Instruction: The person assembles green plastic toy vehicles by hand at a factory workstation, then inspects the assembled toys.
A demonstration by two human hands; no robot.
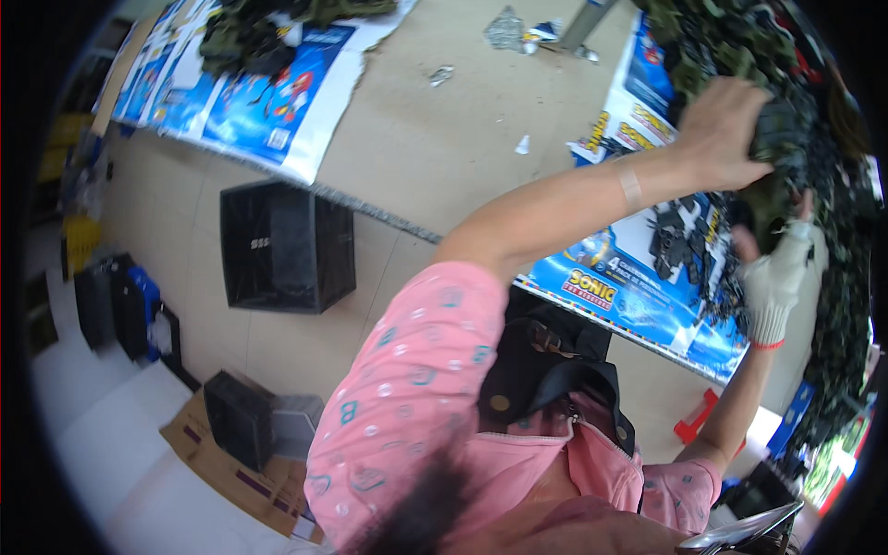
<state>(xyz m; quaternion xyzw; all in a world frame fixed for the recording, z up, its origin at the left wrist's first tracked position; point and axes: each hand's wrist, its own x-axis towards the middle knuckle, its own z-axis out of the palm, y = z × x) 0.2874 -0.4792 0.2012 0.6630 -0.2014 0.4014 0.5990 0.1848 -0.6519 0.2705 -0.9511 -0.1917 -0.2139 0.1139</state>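
My left hand (726, 134) is bare and reaches across to the heap of dark green and black plastic parts (814, 240) on the table's right side. Its fingers curl over some dark green parts (782, 134) there; the fingertips are partly hidden. Below it is my right hand (779, 277), in a white knit glove that leaves some fingers uncovered. The thumb and a finger of that hand stand apart beside the heap, slightly blurred. Next to the glove, loose small black parts (675, 240) lie on a blue printed sheet (638, 296).
More dark green parts (245, 42) rest on printed sheets (268, 116) at the far left. Torn foil scraps (504, 30) lie near a metal post (587, 23). A black crate (287, 245) stands on the floor beside the table edge (388, 222). A red object (696, 416) is near my right arm.
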